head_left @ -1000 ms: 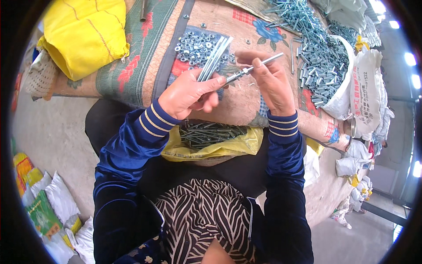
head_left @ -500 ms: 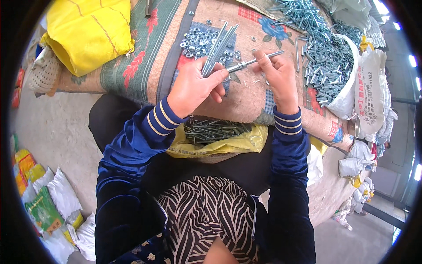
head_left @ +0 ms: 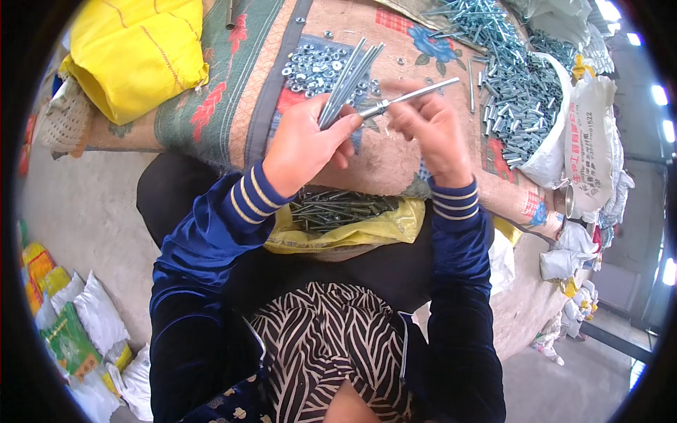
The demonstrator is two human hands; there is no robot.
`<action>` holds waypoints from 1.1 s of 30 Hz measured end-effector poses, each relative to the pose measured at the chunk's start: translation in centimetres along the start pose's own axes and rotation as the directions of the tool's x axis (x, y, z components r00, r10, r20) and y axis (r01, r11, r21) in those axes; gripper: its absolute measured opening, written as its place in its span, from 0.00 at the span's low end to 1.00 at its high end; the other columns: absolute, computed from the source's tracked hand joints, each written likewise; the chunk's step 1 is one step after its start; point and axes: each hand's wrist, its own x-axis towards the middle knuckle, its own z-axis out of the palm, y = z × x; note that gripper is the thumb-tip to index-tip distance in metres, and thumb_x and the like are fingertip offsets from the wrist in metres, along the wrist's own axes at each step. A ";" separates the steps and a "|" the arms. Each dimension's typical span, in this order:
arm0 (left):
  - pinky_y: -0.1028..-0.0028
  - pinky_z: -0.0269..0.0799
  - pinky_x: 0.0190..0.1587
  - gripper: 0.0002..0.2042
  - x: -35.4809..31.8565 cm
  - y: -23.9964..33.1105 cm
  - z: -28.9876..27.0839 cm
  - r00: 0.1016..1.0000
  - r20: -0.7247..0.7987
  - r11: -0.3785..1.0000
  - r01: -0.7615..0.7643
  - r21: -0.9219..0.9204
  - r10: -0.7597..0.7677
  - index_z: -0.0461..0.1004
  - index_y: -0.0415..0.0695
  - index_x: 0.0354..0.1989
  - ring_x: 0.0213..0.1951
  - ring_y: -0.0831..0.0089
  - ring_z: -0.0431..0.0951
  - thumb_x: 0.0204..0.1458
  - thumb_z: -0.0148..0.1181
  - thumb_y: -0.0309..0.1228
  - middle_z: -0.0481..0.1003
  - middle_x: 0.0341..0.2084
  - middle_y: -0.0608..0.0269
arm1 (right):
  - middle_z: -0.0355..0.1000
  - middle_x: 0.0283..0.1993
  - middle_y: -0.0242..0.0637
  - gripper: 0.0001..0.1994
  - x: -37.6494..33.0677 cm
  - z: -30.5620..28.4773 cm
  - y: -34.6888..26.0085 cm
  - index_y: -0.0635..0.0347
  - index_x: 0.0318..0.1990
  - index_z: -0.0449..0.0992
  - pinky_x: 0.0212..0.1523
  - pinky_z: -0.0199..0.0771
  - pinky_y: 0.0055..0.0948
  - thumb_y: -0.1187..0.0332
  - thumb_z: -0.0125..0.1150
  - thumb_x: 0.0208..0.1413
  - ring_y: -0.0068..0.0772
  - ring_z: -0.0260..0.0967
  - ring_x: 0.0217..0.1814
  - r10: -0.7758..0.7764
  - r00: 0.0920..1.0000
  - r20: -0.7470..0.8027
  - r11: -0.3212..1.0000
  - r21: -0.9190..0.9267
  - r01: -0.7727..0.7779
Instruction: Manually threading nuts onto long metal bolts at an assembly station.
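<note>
My left hand (head_left: 300,144) is closed round a bundle of thin metal rods (head_left: 347,83) that points up and away. Between its thumb and fingers it also pinches a single rod (head_left: 437,87), which sticks out to the right. A small nut-like collar (head_left: 381,106) sits partway along that rod. Beside the collar and just under the rod is my right hand (head_left: 437,134), its fingers bent and smeared by motion; whether they touch the rod I cannot tell. Beyond my left hand, loose hex nuts (head_left: 310,67) lie heaped on the patterned cloth (head_left: 282,42).
Short metal sleeves (head_left: 518,120) spill from a white sack (head_left: 553,151) at the right, below a heap of long rods (head_left: 486,28). A yellow sack (head_left: 310,243) by my lap holds dark threaded rods (head_left: 338,210). Another yellow bag (head_left: 134,49) lies far left.
My right thumb and fingers have come off the rod's outer part and moved down and left toward the collar. My left hand keeps its hold on the rods.
</note>
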 end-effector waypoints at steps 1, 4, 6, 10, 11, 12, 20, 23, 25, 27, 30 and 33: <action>0.81 0.66 0.18 0.09 -0.4 0.4 0.2 1.000 -0.027 0.990 0.000 0.143 0.004 0.72 0.36 0.36 0.17 0.80 0.71 0.55 0.57 0.30 0.71 0.15 0.65 | 0.71 0.26 0.26 0.12 -0.3 0.8 0.3 0.63 0.44 0.75 0.23 0.58 0.11 0.68 0.63 0.53 0.11 0.61 0.23 0.004 1.000 0.011 0.997 0.074 -0.005; 0.84 0.58 0.16 0.09 0.1 -0.9 -1.0 0.994 0.002 0.912 -0.105 0.397 0.113 0.75 0.40 0.37 0.13 0.86 0.65 0.56 0.57 0.34 0.68 0.12 0.71 | 0.71 0.26 0.27 0.11 -0.4 1.1 -0.1 0.65 0.40 0.76 0.23 0.60 0.14 0.67 0.64 0.52 0.12 0.62 0.24 0.043 0.998 -0.041 0.989 -0.142 -0.048; 0.83 0.56 0.15 0.11 0.6 -1.2 -1.8 0.997 -0.030 0.916 -0.047 0.398 0.064 0.75 0.41 0.39 0.13 0.87 0.64 0.58 0.54 0.36 0.66 0.12 0.72 | 0.73 0.28 0.31 0.12 -0.7 -0.4 -1.4 0.67 0.37 0.77 0.26 0.67 0.18 0.66 0.64 0.51 0.16 0.66 0.26 0.096 0.994 0.044 0.899 -0.433 -0.068; 0.84 0.55 0.15 0.14 0.6 0.9 -2.2 0.996 0.023 0.994 0.089 0.056 -0.090 0.73 0.42 0.43 0.14 0.86 0.60 0.61 0.48 0.40 0.65 0.15 0.73 | 0.76 0.32 0.41 0.13 1.8 -8.2 0.6 0.61 0.39 0.78 0.32 0.73 0.31 0.62 0.62 0.49 0.32 0.74 0.29 0.097 0.981 -0.169 0.752 -0.633 -0.184; 0.85 0.55 0.15 0.15 0.6 1.2 -2.1 0.987 0.058 0.988 0.147 0.039 -0.149 0.72 0.41 0.45 0.14 0.86 0.61 0.62 0.46 0.40 0.65 0.16 0.72 | 0.76 0.34 0.47 0.14 3.2 -11.1 2.1 0.65 0.42 0.77 0.36 0.73 0.35 0.65 0.59 0.50 0.38 0.75 0.35 -0.181 0.946 -0.270 0.491 -0.858 -0.151; 0.85 0.55 0.15 0.15 0.7 0.9 -2.0 0.987 0.069 0.989 0.142 0.038 -0.145 0.72 0.41 0.45 0.14 0.86 0.61 0.62 0.46 0.40 0.65 0.16 0.72 | 0.75 0.35 0.50 0.14 4.1 -12.4 3.2 0.65 0.41 0.76 0.38 0.73 0.39 0.67 0.58 0.49 0.45 0.74 0.37 -0.206 0.891 -0.404 0.318 -0.889 -0.330; 0.75 0.72 0.40 0.19 1.2 -0.8 -1.4 0.938 0.252 0.910 0.307 -0.280 -0.239 0.63 0.41 0.55 0.41 0.71 0.77 0.63 0.43 0.41 0.75 0.39 0.55 | 0.73 0.29 0.35 0.19 3.6 -8.9 2.7 0.69 0.48 0.69 0.24 0.71 0.22 0.70 0.60 0.49 0.23 0.70 0.25 0.010 0.960 -0.280 0.927 -0.358 -0.114; 0.66 0.73 0.50 0.21 1.0 -1.2 0.1 0.949 0.222 0.791 0.308 -0.528 -0.221 0.58 0.43 0.60 0.45 0.62 0.76 0.62 0.44 0.41 0.74 0.41 0.53 | 0.73 0.32 0.35 0.17 0.4 -0.6 -0.5 0.68 0.50 0.69 0.24 0.71 0.18 0.69 0.57 0.54 0.20 0.69 0.24 0.157 0.987 -0.027 0.987 -0.016 -0.157; 0.66 0.75 0.46 0.20 1.1 -1.1 0.2 0.942 0.231 0.768 0.332 -0.547 -0.243 0.60 0.43 0.58 0.43 0.63 0.77 0.62 0.44 0.40 0.74 0.40 0.52 | 0.73 0.33 0.35 0.15 0.7 -0.8 -0.6 0.67 0.48 0.71 0.24 0.71 0.18 0.69 0.57 0.55 0.20 0.70 0.26 0.133 0.990 -0.046 0.983 -0.119 -0.138; 0.77 0.73 0.28 0.16 1.0 -2.0 -1.4 0.942 0.235 0.759 0.331 -0.560 -0.238 0.63 0.44 0.55 0.28 0.74 0.74 0.63 0.44 0.38 0.73 0.29 0.62 | 0.76 0.36 0.39 0.14 2.5 -2.5 -0.8 0.64 0.45 0.75 0.27 0.73 0.24 0.67 0.60 0.53 0.28 0.74 0.29 0.091 0.977 -0.192 0.939 -0.309 -0.148; 0.85 0.55 0.18 0.15 1.5 -1.2 -1.2 0.919 0.311 0.744 0.381 -0.549 -0.242 0.63 0.46 0.55 0.19 0.85 0.59 0.63 0.44 0.37 0.61 0.20 0.73 | 0.76 0.34 0.48 0.13 6.0 -13.9 4.1 0.65 0.33 0.78 0.31 0.75 0.38 0.63 0.59 0.50 0.46 0.75 0.31 -0.395 0.805 -0.443 0.329 -0.886 -0.327; 0.87 0.49 0.16 0.13 1.4 -0.7 -0.8 0.917 0.267 0.760 0.395 -0.516 -0.295 0.64 0.46 0.53 0.17 0.87 0.55 0.63 0.45 0.37 0.56 0.18 0.74 | 0.76 0.36 0.49 0.13 7.6 -17.3 5.8 0.64 0.31 0.79 0.37 0.76 0.42 0.61 0.59 0.48 0.51 0.75 0.38 -0.295 0.736 -0.609 0.115 -0.788 -0.605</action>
